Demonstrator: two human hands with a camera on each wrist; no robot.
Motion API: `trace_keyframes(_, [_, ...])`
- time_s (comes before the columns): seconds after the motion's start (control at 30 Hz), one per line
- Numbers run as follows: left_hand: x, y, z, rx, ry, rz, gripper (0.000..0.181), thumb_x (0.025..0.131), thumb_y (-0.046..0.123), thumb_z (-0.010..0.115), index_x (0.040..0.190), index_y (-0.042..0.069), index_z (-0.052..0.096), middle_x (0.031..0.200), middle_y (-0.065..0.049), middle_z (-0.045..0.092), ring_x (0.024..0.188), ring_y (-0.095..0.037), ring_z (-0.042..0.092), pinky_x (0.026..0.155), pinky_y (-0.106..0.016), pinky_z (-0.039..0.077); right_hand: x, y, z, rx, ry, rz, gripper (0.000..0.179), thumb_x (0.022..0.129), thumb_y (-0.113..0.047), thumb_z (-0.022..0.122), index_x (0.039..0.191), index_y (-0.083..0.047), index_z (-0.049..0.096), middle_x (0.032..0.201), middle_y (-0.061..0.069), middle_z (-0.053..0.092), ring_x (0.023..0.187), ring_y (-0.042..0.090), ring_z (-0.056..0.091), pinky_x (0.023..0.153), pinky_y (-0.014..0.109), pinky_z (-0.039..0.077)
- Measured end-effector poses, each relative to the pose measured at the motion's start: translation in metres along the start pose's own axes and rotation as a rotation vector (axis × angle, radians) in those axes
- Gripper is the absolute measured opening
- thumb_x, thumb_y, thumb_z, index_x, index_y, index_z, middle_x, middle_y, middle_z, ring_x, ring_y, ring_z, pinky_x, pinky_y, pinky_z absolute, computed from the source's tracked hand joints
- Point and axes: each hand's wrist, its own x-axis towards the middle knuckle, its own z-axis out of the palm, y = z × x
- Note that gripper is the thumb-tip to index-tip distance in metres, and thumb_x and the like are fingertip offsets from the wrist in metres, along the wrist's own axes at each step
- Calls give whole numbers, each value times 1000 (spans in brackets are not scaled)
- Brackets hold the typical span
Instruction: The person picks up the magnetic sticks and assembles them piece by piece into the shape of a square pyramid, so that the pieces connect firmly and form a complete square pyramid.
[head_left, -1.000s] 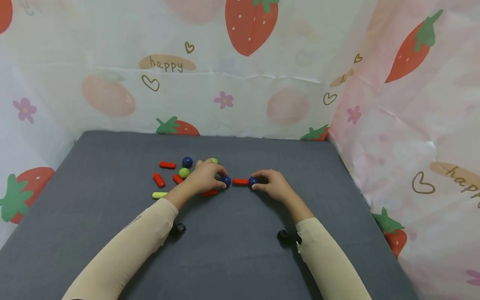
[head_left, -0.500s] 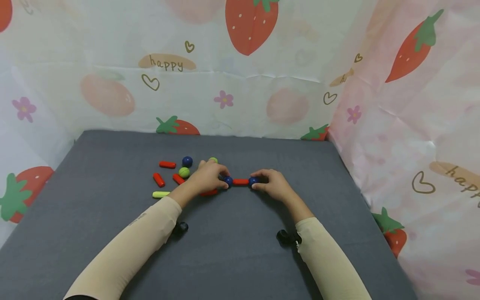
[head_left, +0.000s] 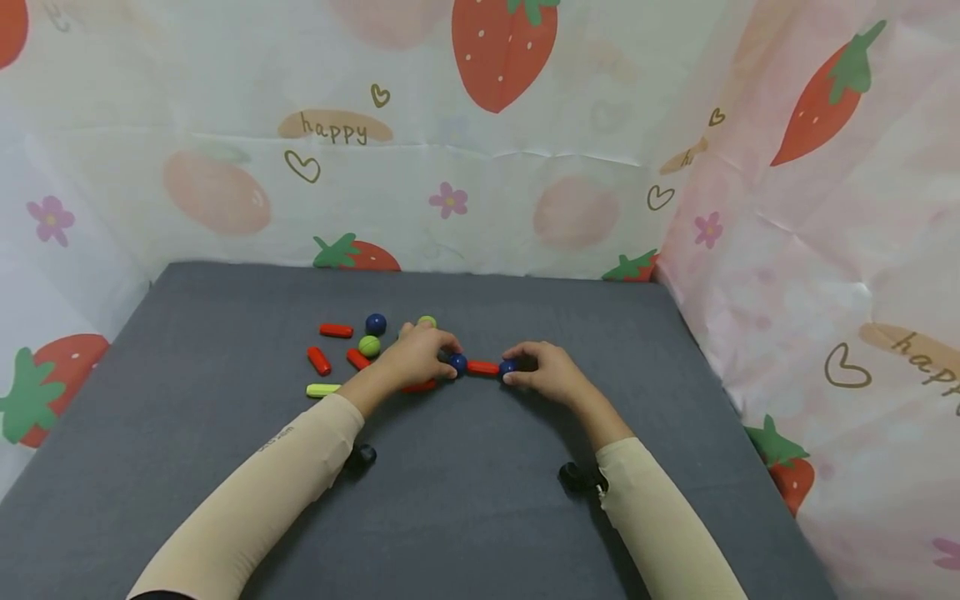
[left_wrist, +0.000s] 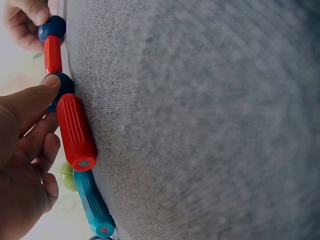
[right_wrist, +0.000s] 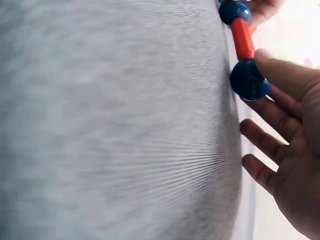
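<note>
In the head view a red ribbed rod (head_left: 483, 367) lies between two dark blue balls, its ends meeting both. My left hand (head_left: 415, 357) pinches the left blue ball (head_left: 458, 364) between thumb and fingers. The right blue ball (head_left: 509, 367) is pinched by my right hand (head_left: 551, 372); the right wrist view shows the thumb on top of this ball (right_wrist: 249, 80), other fingers spread loosely below. Close by the left hand, the left wrist view shows another red rod (left_wrist: 76, 132) with a metal disc in its end, and a teal rod (left_wrist: 93, 202) beyond.
Left of the hands lie loose pieces: red rods (head_left: 318, 360), a yellow-green rod (head_left: 322, 390), a blue ball (head_left: 376, 324) and green balls (head_left: 369, 347). The left hand and forearm partly cover some. A grey cloth (head_left: 480, 500) covers the table, with printed curtains (head_left: 495, 208) behind.
My left hand has moved slightly right, bringing its blue ball against the rod's left end and closing the gap. Since then, hands and joined pieces have stayed almost in place.
</note>
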Motion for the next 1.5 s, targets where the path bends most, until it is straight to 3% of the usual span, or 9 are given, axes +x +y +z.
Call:
trace_keyframes(0.3, [1,-2,1,0,4,25,36,90,30,81,124,20,73,119,4,71,110,-22,52,95,-44,30,18,-21,-3,1,-117,-74,38,96,-36,73,128,-15,72,123,-1,71,117,20,63,102,45,49])
trace_keyframes(0.5, [4,-2,3,2,-3,49,37,90,30,81,125,20,73,121,4,71,114,-22,51,96,-45,30,28,-26,-1,-1,-234,-63,31,97,-33,72,125,-18,73,122,-2,72,111,18,65,96,41,52])
trace_keyframes(0.7, [4,-1,4,2,-12,50,38,91,29,81,126,20,72,121,4,71,113,-22,51,96,-44,30,29,-31,0,-17,-287,-43,24,98,-30,71,120,-20,76,114,-4,74,97,14,66,85,35,54])
trace_keyframes(1.1, [4,-3,4,-13,-9,68,38,90,26,81,127,19,73,123,4,71,115,-23,51,96,-45,31,26,-31,6,16,-270,-18,23,98,-28,72,114,-13,78,104,-1,76,87,14,64,77,32,52])
trace_keyframes(1.5, [-3,-4,-4,-50,18,81,37,89,26,83,124,20,74,120,3,71,116,-24,50,94,-45,30,14,-35,13,42,-182,59,20,98,-28,72,109,-13,79,96,0,75,80,16,62,71,31,49])
